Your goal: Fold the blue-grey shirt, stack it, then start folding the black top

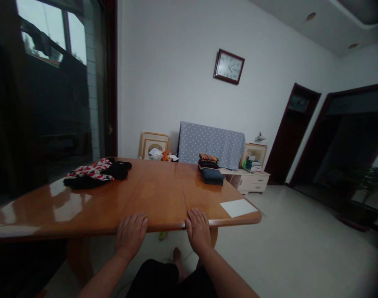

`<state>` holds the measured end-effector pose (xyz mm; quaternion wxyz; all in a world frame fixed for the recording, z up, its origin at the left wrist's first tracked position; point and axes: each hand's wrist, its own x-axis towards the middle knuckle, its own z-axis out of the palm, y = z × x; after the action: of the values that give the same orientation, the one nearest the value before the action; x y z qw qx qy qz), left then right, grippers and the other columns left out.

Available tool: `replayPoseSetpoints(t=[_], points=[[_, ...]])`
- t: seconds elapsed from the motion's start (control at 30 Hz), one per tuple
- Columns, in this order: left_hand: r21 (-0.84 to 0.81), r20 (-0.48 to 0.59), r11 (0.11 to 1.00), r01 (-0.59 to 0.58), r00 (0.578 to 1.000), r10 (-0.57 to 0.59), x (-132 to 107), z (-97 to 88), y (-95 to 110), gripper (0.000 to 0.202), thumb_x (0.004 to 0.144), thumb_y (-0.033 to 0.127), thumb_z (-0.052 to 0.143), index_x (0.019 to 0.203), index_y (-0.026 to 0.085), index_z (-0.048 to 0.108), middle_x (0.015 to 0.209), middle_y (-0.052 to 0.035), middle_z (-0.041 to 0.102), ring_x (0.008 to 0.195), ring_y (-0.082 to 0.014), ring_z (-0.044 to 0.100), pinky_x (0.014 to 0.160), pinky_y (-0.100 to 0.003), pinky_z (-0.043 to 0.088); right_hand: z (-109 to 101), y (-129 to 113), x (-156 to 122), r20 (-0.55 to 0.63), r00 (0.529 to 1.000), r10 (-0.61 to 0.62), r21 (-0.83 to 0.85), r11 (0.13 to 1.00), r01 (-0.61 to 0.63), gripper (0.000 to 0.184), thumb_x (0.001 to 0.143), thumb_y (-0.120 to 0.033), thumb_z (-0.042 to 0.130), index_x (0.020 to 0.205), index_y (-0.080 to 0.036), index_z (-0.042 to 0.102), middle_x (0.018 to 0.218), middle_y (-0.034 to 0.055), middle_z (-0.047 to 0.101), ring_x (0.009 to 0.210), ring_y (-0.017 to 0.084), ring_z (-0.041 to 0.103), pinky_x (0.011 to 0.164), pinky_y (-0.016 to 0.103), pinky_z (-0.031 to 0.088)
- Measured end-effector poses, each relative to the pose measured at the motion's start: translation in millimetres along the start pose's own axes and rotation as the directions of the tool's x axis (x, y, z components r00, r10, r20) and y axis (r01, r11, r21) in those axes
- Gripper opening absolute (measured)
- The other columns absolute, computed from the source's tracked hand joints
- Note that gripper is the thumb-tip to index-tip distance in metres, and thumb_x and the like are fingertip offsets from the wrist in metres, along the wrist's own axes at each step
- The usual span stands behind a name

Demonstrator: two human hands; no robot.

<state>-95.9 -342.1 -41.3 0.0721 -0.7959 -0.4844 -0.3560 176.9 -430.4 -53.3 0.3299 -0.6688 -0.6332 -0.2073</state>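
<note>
My left hand (130,234) lies flat on the near edge of the wooden table (154,194), fingers stretched out, holding nothing. My right hand (197,229) rests the same way on the edge a little to the right, also flat and empty. At the far left of the table lies a loose heap of clothes (96,172), red-and-white patterned and black. At the far right stand folded clothes: a dark folded piece (212,176) in front and a striped stack (208,160) behind it. A white sheet (238,207) lies near the table's right corner.
A low white cabinet (251,181) with small items stands behind the table, beside a board covered in dotted cloth (211,142). Framed pictures lean on the wall. A clock (228,66) hangs above. Dark doorways open at the right; a window is at the left.
</note>
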Motion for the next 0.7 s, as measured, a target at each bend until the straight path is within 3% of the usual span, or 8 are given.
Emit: replayPoseSetpoints(t=[0.27, 0.47, 0.7], points=[[-0.09, 0.026, 0.995, 0.047, 0.999, -0.045, -7.1, -18.4, 12.4, 0.029, 0.1, 0.033, 0.039, 0.105, 0.023, 0.066, 0.108, -0.0095, 0.065, 0.104, -0.0242, 0.056, 0.095, -0.04, 0.039, 13.4, 13.1, -5.6, 0.094, 0.995, -0.02, 0.019, 1.0, 0.019, 0.054, 0.1, -0.046, 0.033, 0.134, -0.015, 0.061, 0.137, 0.0151, 0.061, 0.135, 0.029, 0.048, 0.115, 0.053, 0.026], [-0.087, 0.069, 0.99, 0.11, 0.992, -0.105, -5.8, -22.3, 15.4, 0.024, 0.098, 0.03, 0.042, 0.099, 0.023, 0.065, 0.102, -0.0094, 0.062, 0.1, -0.0242, 0.055, 0.091, -0.041, 0.04, 16.1, 13.6, 10.6, 0.242, 0.968, 0.068, 0.087, 0.992, -0.091, 0.053, 0.094, -0.051, 0.033, 0.119, -0.02, 0.068, 0.126, 0.0144, 0.067, 0.124, 0.035, 0.056, 0.114, 0.059, 0.024], [-0.054, 0.214, 0.984, 0.167, 0.965, -0.152, 7.6, -33.0, 15.2, 0.022, 0.094, 0.036, 0.047, 0.097, 0.023, 0.065, 0.109, -0.0098, 0.063, 0.104, -0.0262, 0.055, 0.089, -0.042, 0.039, 30.1, -9.7, 58.2, 0.268, 0.963, 0.028, 0.321, 0.94, -0.117, 0.053, 0.092, -0.051, 0.035, 0.112, -0.016, 0.069, 0.12, 0.0152, 0.069, 0.113, 0.029, 0.062, 0.102, 0.041, 0.044]])
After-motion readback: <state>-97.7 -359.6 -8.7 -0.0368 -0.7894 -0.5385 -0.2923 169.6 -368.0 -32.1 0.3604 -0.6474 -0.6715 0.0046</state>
